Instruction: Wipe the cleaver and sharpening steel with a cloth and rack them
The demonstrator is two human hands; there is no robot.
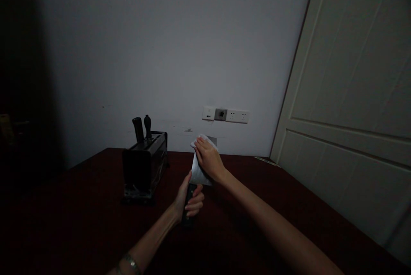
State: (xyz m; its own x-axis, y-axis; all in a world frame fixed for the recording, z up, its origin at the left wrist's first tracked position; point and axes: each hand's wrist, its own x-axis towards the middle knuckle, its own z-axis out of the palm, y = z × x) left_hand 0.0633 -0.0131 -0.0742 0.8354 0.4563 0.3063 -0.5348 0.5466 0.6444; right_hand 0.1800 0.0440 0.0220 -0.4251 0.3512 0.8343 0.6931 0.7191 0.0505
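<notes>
My left hand [189, 200] is wrapped round the black handle of a cleaver [199, 175], whose broad metal blade points up and away from me. Against the far part of the blade, my right hand [208, 157] presses a white cloth [194, 143]. The fingers lie over the cloth, and a corner of the blade shows beyond it. Part of the blade is hidden behind the right hand and the cloth. To the left of my hands stands a black knife block [137, 174] with two dark handles sticking up from its top.
The dark red table [237, 215] stretches beneath my hands to a pale wall. Low on that wall is a row of sockets and switches [236, 116]. A light panelled door [340, 108] rises at the right. A small flat strip [266, 161] lies at the table's far right edge.
</notes>
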